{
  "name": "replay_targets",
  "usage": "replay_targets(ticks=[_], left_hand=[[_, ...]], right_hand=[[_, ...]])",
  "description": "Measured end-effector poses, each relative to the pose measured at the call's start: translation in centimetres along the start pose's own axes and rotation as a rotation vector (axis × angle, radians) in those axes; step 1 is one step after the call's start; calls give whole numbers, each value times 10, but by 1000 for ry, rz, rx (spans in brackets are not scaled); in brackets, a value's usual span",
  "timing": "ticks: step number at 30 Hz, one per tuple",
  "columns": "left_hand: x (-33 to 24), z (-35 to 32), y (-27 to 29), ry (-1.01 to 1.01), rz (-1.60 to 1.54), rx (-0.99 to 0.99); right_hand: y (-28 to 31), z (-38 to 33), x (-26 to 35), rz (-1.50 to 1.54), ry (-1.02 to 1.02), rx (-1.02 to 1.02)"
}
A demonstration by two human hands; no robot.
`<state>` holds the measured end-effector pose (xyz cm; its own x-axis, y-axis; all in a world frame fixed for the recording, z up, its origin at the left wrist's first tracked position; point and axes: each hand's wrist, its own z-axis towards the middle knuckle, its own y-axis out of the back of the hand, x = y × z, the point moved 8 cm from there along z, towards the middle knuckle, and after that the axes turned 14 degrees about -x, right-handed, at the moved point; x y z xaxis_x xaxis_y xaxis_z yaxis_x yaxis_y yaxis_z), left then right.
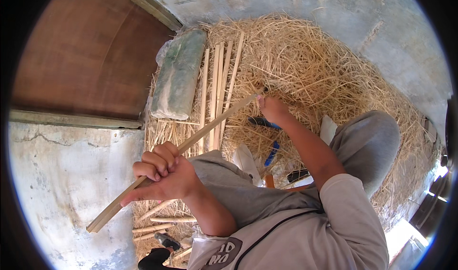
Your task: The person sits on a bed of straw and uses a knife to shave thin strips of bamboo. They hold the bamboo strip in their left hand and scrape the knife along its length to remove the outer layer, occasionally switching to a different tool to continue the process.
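Observation:
A long, narrow wooden strip slants across in front of me, from the lower left up to the straw. My left hand is closed around its near part, and the near end sticks out past the fingers. At the far end my right hand is closed with its fingertips on the strip; a small dark bit shows at the tip. Below the right hand lie a dark and blue tool, its kind unclear, and a blue-handled tool that looks like a cutter.
Several pale wooden strips lie side by side on the straw, beside a plastic-wrapped bundle. More sticks lie at the lower left, near another person's foot. A brown door panel and plastered walls surround the spot.

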<state>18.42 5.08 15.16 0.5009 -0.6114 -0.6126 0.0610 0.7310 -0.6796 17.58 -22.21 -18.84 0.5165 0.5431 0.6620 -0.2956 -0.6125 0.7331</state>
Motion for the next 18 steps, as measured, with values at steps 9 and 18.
replay_targets(ticks=[9,18], left_hand=[[4,3,-14,196,-174,447],[5,7,-18,230,-208,491]], right_hand=[[1,-2,-6,-41,23,80],[6,-1,4,-53,51,73]])
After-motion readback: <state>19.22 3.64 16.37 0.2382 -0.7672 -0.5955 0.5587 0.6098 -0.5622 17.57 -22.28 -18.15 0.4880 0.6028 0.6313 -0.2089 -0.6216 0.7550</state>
